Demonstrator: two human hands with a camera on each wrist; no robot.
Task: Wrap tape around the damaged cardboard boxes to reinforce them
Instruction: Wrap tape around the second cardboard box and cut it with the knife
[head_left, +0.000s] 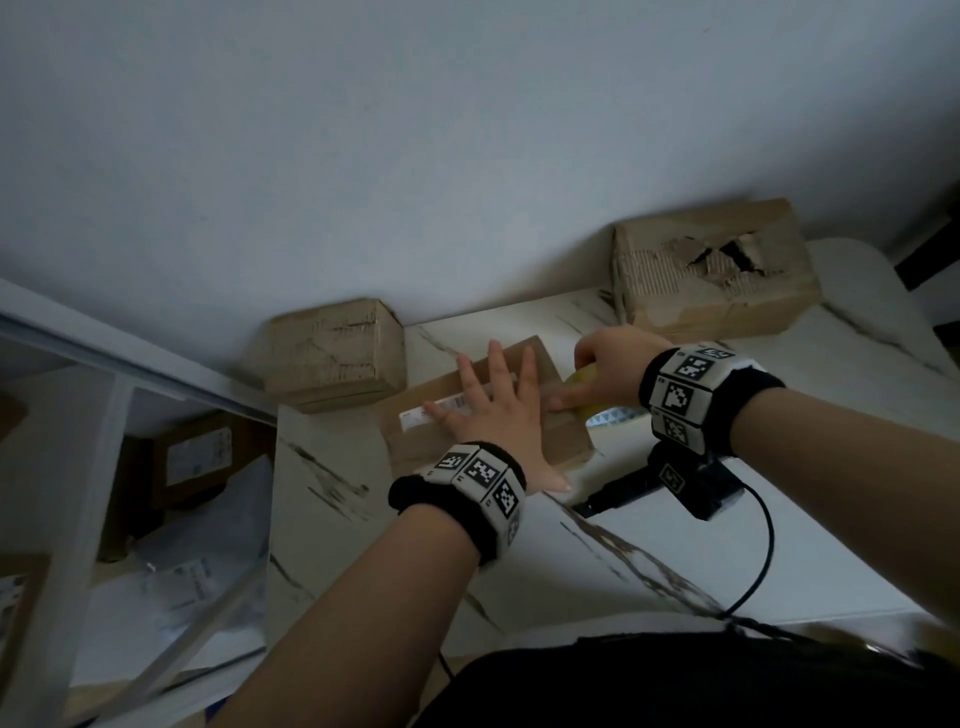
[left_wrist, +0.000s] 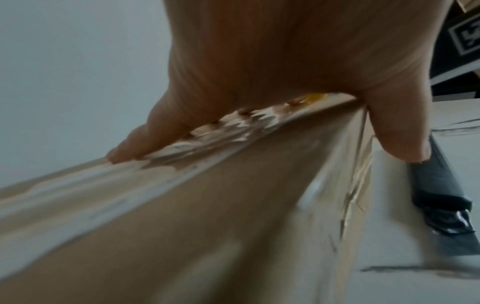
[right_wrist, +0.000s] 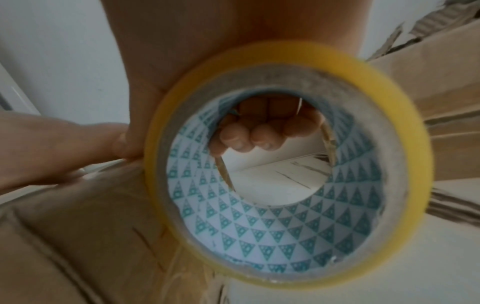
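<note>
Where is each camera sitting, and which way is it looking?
Head: worn on the head, looking down at the table; shows both forearms, left hand flat on the middle box, right hand.
Left wrist: under the left hand, looking along the box; shows palm and thumb.
Right wrist: under the right hand, looking through the yellow tape roll; shows its fingers.
Shared: all show the box; head and right wrist share the tape roll.

White marbled table (head_left: 613, 566), three cardboard boxes on it: flat box (head_left: 524, 374), taped box (head_left: 337, 353), torn box (head_left: 711, 265)
</note>
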